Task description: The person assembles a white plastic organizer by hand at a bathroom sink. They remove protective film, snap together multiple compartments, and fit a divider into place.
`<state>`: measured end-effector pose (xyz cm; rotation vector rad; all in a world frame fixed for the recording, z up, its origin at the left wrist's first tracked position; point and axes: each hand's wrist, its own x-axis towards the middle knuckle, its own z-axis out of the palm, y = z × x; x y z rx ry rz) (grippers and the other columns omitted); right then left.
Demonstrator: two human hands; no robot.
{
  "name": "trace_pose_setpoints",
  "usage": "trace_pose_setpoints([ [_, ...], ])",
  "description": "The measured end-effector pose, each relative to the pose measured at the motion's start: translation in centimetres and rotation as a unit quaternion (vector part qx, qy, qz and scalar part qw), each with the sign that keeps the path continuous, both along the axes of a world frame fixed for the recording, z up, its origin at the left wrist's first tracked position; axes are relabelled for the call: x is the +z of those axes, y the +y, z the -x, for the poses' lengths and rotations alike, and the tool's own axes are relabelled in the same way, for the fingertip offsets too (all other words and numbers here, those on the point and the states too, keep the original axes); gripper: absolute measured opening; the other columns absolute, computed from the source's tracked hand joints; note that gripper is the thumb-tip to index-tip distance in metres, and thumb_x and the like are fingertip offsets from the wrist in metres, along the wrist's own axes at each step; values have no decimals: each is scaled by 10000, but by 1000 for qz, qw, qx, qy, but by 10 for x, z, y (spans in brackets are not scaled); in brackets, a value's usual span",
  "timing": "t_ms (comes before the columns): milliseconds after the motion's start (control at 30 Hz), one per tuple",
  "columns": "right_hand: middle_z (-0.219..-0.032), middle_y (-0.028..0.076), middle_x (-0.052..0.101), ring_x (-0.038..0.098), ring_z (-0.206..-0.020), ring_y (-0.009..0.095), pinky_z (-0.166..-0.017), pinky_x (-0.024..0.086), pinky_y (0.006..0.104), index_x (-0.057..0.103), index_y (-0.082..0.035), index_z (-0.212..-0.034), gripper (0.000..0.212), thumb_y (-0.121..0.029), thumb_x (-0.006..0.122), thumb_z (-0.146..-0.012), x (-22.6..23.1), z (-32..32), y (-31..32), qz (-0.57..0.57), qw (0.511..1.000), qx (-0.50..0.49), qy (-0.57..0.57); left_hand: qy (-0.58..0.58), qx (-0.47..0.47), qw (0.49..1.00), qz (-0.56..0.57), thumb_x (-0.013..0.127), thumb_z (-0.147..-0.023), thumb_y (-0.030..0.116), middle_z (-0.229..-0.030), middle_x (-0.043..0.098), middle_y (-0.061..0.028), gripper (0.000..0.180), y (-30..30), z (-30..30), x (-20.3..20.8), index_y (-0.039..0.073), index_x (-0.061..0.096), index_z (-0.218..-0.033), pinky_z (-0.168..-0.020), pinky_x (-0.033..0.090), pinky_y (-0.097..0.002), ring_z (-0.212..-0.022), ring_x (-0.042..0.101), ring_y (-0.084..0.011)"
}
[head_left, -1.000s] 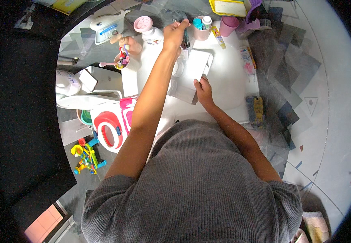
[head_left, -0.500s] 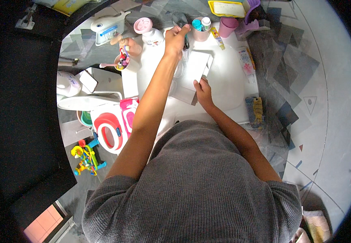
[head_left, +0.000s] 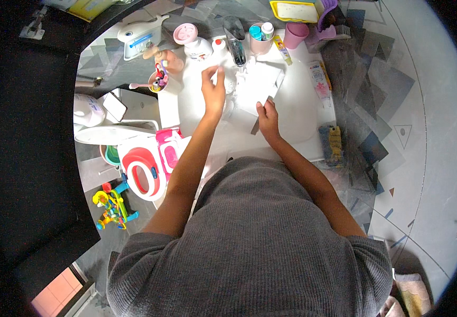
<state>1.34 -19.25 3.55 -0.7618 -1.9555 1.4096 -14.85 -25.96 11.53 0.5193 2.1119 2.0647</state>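
Observation:
Over the white sink (head_left: 302, 116), my right hand (head_left: 268, 119) grips the near right edge of a white, box-shaped container (head_left: 260, 87). Bright white streaks and splashes cover its upper side under the dark, shiny faucet (head_left: 237, 53), so its exact shape is hard to read. To the left of the container, my left hand (head_left: 214, 92) is raised with thumb and fingers apart and nothing between them. A white bottle with a red top (head_left: 219, 46) stands just beyond that hand, beside the faucet.
Along the sink's back stand a pink-topped white bottle (head_left: 196, 47), a cup with teal and white tubes (head_left: 261, 45) and a purple cup (head_left: 296, 35). A toothbrush cup (head_left: 159, 82) is at left, a red-and-white child's toilet seat (head_left: 143, 174) lower left, and a folded cloth (head_left: 331, 145) at right.
My left hand has come off the faucet and moved back toward me and to the left, opening. Water now splashes on the container, which my right hand has shifted slightly.

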Motion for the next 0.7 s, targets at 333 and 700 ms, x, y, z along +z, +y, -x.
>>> trace_pose_setpoints([
  [333,-1022,177,498,478,-963,293,-865,383,385,500,36,-1043,255,-194,460,-941,16,14,-1,80,991,-84,60,-522,-85,847,-54,612,-857,348,-1273,431,-169,616,-36,-60,-28,-15,361,-1286,-932,402,-377,-1117,487,-273],
  [700,-1202,230,437,376,-1178,376,-999,301,465,430,49,-1220,444,-132,571,-839,28,7,4,-154,980,120,-36,-457,-131,869,-135,617,-863,276,-1140,569,-113,491,1,-12,-62,17,432,-1237,-893,468,-374,-1053,561,-234],
])
